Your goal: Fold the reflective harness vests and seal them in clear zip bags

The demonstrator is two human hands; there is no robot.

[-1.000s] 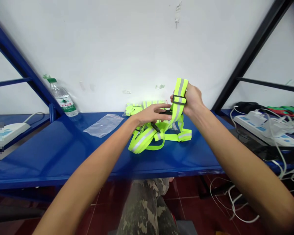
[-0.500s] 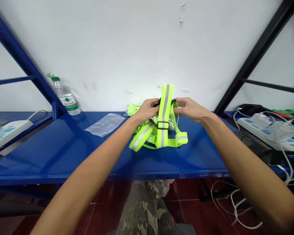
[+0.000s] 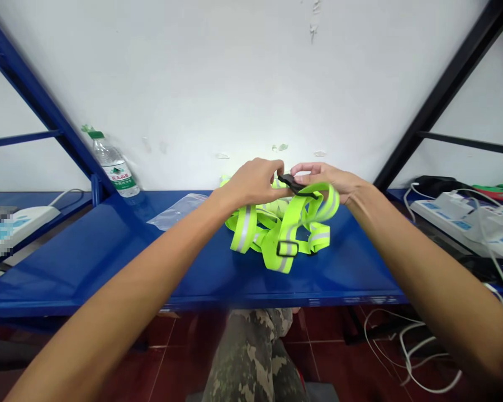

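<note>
A neon-yellow reflective strap harness (image 3: 245, 229) with silver-grey stripes lies in loops over the blue table (image 3: 121, 251). Its black buckle (image 3: 297, 185) is raised above the pile, pinched between my two hands. My left hand (image 3: 257, 180) has thumb and fingers closed at the buckle's left end. At the other end, my right hand (image 3: 329, 178) grips the buckle, and a yellow strap loop bends below those fingers. A black slider (image 3: 287, 248) sits on a strap lower down. Behind the hands, part of the yellow pile is hidden.
A clear plastic bag (image 3: 176, 211) lies left of the harness. The water bottle (image 3: 116, 170) leans by the wall at the back left. White power strips (image 3: 461, 223) and cables are at the right, another power strip (image 3: 19, 229) at the far left.
The strap that stood upright between my hands has dropped forward and to the right. The black buckle now shows between my fingers, and the slider hangs lower.
</note>
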